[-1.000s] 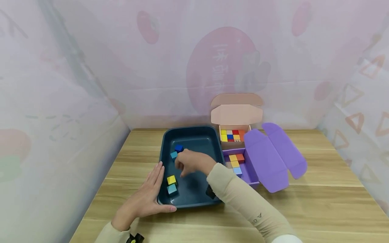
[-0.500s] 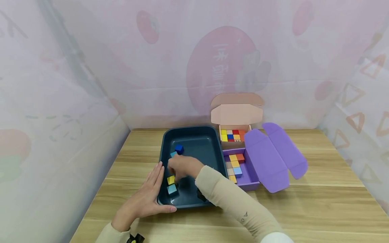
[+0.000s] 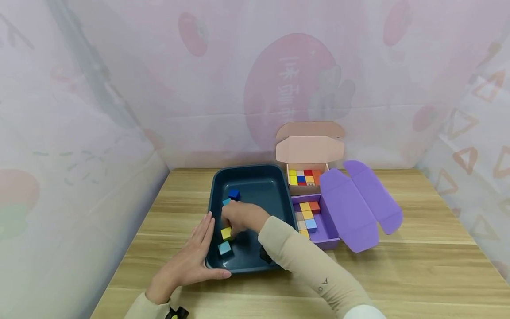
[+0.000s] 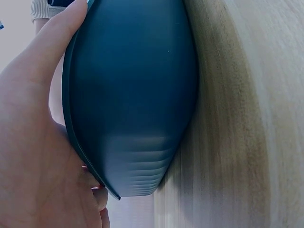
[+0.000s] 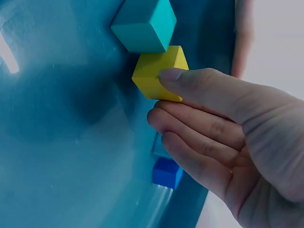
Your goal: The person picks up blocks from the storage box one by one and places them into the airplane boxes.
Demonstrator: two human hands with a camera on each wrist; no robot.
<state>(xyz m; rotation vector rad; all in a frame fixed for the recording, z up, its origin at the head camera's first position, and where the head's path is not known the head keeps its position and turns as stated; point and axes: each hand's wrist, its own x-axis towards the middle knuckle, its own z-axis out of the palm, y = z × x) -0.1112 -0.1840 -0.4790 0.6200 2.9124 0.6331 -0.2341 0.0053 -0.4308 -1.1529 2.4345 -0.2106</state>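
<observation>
My right hand [image 3: 244, 217] reaches into the dark blue tray [image 3: 264, 195] and pinches a yellow cube [image 5: 154, 76] between thumb and fingers. Right beside that cube is a teal cube [image 5: 145, 28]. Farther back in the tray lie a dark blue cube [image 3: 234, 194] and a light blue cube [image 3: 226, 202], the latter partly hidden by the right hand. My left hand [image 3: 191, 257] rests against the tray's left rim, fingers straight along the side and thumb spread along the near edge. In the left wrist view the palm lies beside the tray's outer wall [image 4: 128, 95].
Right of the tray stands an open purple box [image 3: 328, 228] holding several coloured cubes, its lid [image 3: 350, 208] spread to the right. Behind it is an open light pink box [image 3: 308, 190] with rows of cubes. The wooden table [image 3: 418, 274] meets cloth walls behind and at the sides.
My right hand has come nearer, from beside the light blue cube to the yellow one, and now grips it. The yellow cube has shifted slightly away from the teal cube. The left hand stays still.
</observation>
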